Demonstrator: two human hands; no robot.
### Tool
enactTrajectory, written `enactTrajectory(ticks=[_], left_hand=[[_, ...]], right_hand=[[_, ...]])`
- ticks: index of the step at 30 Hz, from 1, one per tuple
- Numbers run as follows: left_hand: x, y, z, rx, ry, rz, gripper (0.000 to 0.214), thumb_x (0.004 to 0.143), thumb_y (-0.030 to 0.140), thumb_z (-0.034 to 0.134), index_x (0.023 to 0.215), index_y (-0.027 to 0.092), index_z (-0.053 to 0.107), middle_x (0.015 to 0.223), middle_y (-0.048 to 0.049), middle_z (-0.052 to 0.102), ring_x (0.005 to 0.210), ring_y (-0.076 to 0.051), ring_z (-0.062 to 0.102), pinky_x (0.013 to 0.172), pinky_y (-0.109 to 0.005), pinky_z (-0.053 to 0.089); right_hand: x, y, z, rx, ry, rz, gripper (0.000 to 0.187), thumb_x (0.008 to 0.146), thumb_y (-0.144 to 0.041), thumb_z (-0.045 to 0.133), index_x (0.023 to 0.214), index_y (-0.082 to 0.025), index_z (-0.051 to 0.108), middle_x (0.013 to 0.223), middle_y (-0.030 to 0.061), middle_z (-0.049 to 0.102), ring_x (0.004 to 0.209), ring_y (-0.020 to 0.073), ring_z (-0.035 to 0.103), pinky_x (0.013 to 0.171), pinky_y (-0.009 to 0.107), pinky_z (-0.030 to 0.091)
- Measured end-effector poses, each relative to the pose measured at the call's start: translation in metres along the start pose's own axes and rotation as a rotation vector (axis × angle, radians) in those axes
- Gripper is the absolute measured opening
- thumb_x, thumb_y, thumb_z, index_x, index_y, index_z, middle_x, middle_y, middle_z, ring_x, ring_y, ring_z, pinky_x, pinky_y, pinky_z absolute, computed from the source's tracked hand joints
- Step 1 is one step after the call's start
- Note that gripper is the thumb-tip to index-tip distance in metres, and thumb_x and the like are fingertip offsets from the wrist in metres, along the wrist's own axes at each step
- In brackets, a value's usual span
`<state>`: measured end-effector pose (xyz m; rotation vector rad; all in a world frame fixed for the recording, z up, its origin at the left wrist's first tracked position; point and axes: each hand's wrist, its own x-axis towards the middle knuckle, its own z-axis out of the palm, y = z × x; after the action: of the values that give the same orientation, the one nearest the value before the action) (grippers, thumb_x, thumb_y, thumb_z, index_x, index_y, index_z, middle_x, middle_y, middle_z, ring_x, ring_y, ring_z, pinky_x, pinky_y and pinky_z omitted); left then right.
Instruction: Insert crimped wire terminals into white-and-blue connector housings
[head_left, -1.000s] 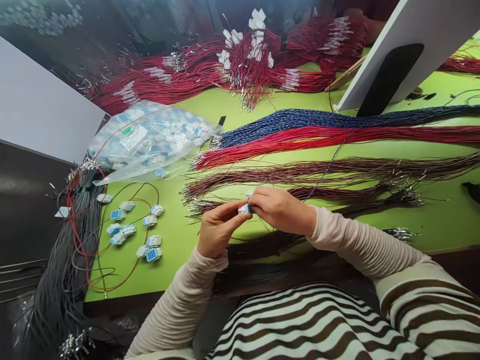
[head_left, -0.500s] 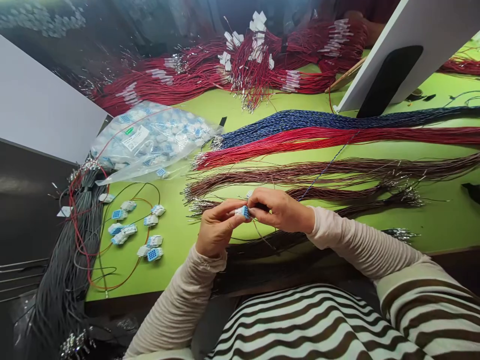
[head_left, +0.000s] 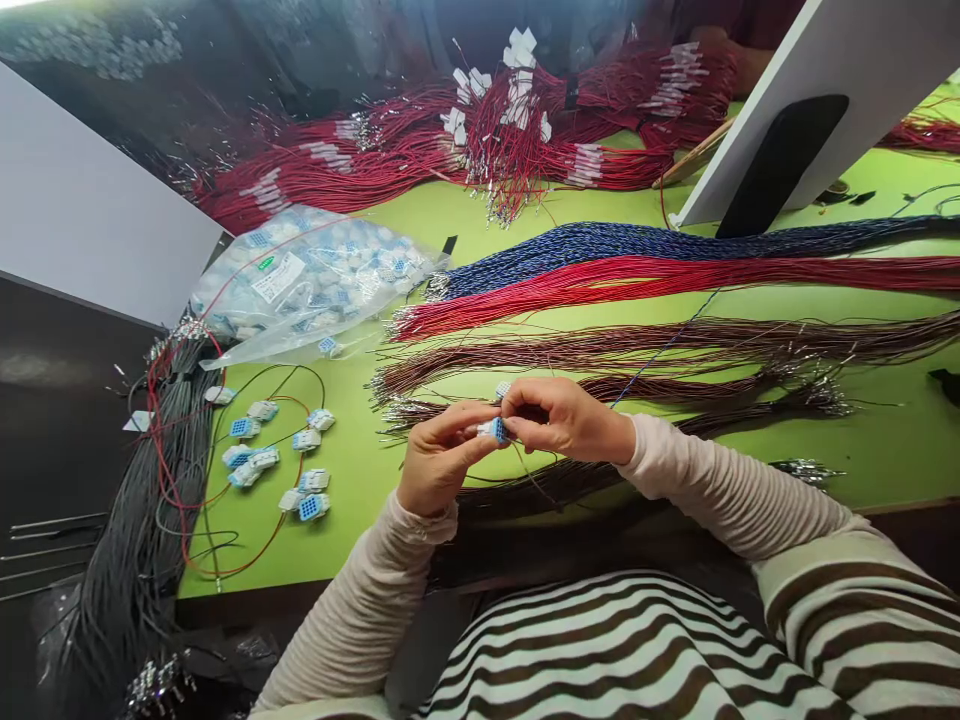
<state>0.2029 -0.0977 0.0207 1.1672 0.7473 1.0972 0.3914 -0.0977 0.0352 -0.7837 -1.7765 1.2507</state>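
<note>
My left hand (head_left: 439,462) pinches a small white connector with a blue face (head_left: 496,430) above the green table (head_left: 885,440). My right hand (head_left: 564,418) is closed right beside it, its fingertips pressed against the connector and pinching a thin wire that trails down from it. A blue wire (head_left: 660,345) runs from my right hand up toward the blue bundle (head_left: 675,238). Below my hands lies a dark brown wire bundle (head_left: 555,480).
Long wire bundles lie across the table: red (head_left: 675,275) and brown (head_left: 675,340). A clear bag of connectors (head_left: 307,280) sits at the left, with several wired connectors (head_left: 277,465) and a grey cable bundle (head_left: 135,530) nearby. Red harnesses (head_left: 487,140) pile up at the back. A white board (head_left: 810,90) leans at the right.
The connector has turned in my fingers, so its blue face shows more. Both hands stayed in nearly the same spot.
</note>
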Motion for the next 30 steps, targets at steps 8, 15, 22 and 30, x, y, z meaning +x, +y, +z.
enactTrajectory(ticks=[8,15,22,30], left_hand=[[0.002,0.007,0.001,-0.106,0.007,-0.176,0.031,0.063,0.025,0.082,0.093,0.020,0.074,0.087,-0.0062,0.072,0.070,-0.020,0.069,0.060,-0.028,0.058],[0.004,0.003,0.000,-0.086,0.063,-0.228,0.033,0.065,0.041,0.080,0.083,0.015,0.074,0.075,-0.0070,0.072,0.063,-0.017,0.068,0.052,-0.023,0.057],[0.004,0.004,0.005,0.000,0.141,-0.221,0.026,0.069,0.038,0.077,0.078,0.014,0.073,0.067,-0.0043,0.069,0.057,-0.015,0.066,0.050,-0.024,0.057],[0.002,0.002,0.004,-0.039,0.068,-0.172,0.018,0.073,0.030,0.076,0.084,0.016,0.074,0.078,-0.0043,0.072,0.066,-0.016,0.069,0.059,-0.025,0.059]], right_hand=[[-0.001,0.004,-0.012,-0.139,0.096,-0.187,0.021,0.093,-0.024,0.049,0.111,-0.013,0.054,0.078,0.0022,0.067,0.067,0.0085,0.061,0.064,0.021,0.049],[-0.003,0.005,-0.008,-0.534,0.092,-0.285,0.013,0.092,-0.020,0.050,0.094,-0.013,0.061,0.081,0.0050,0.070,0.069,0.0115,0.064,0.063,0.021,0.048],[-0.005,0.008,-0.003,-0.705,0.102,-0.337,0.016,0.091,-0.017,0.049,0.094,-0.015,0.065,0.088,0.0065,0.071,0.078,0.0145,0.066,0.070,0.024,0.050],[0.002,0.001,-0.003,-0.421,0.183,-0.273,0.008,0.086,-0.018,0.059,0.083,-0.014,0.064,0.080,0.0044,0.059,0.072,0.0107,0.056,0.065,0.022,0.046]])
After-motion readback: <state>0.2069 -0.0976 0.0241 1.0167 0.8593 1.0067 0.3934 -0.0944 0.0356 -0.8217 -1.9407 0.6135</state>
